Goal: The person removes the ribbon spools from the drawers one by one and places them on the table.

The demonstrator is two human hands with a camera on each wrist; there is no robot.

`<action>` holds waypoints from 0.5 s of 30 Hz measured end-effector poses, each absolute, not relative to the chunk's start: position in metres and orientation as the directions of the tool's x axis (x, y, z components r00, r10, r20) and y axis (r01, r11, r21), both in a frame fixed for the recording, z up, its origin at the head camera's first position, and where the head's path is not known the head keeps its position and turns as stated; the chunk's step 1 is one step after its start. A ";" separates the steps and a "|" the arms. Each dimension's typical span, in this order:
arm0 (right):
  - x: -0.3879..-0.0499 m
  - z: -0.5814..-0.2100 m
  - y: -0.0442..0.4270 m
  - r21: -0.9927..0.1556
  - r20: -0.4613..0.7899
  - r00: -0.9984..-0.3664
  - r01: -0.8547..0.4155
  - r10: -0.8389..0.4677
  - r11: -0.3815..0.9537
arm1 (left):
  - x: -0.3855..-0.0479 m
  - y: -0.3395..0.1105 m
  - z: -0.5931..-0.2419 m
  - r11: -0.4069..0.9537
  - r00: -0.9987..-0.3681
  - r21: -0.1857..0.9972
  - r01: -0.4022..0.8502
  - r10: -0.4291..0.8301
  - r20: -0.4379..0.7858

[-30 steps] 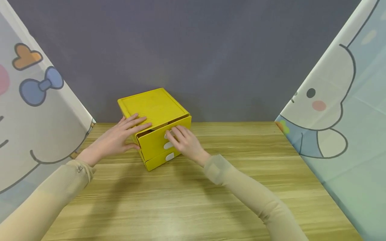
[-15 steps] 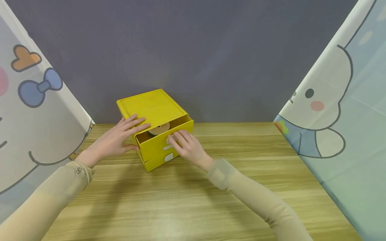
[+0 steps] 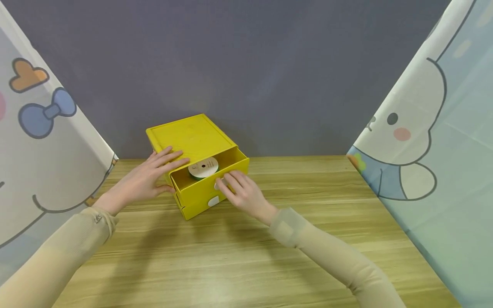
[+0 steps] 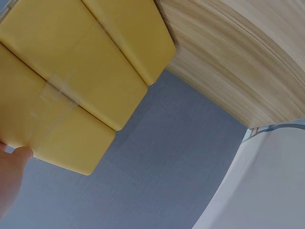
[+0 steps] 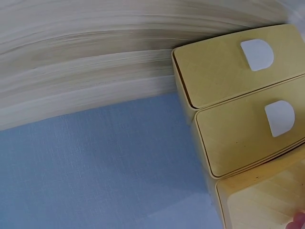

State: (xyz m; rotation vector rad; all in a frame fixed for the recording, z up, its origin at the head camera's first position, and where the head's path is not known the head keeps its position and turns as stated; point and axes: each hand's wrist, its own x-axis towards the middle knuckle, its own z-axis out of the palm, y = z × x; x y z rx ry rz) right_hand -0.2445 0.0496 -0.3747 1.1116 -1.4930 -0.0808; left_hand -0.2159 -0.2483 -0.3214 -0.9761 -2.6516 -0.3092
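Note:
A yellow drawer cabinet (image 3: 192, 137) stands angled on the table, its top drawer (image 3: 192, 192) pulled partway out. Inside that drawer lies a round spool (image 3: 209, 164) with a pale printed face and a dark green edge. My left hand (image 3: 142, 182) rests on the cabinet's top left edge, fingers extended and thumb against the side; part of it (image 4: 9, 176) touches the yellow side in the left wrist view. My right hand (image 3: 248, 196) grips the top drawer's front at its pale handle. In the right wrist view, fingertips (image 5: 298, 223) show against this drawer front (image 5: 262, 200).
Two lower drawers, one of them the middle drawer (image 5: 248, 131), are closed, with white handles. Behind the wooden table (image 3: 246, 256) rises a grey backdrop (image 3: 269, 77). Cartoon-printed panels stand at the left (image 3: 57, 171) and right (image 3: 454, 222).
The top drawer has slid outward toward the person with my right hand, widening the gap and bringing the spool into view. My left hand has stayed on the cabinet.

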 end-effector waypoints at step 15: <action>-0.233 -0.375 0.060 0.611 0.724 0.156 -0.596 -0.672 0.521 | -0.215 -0.250 -0.322 0.735 -0.710 0.091 0.672 0.604 0.363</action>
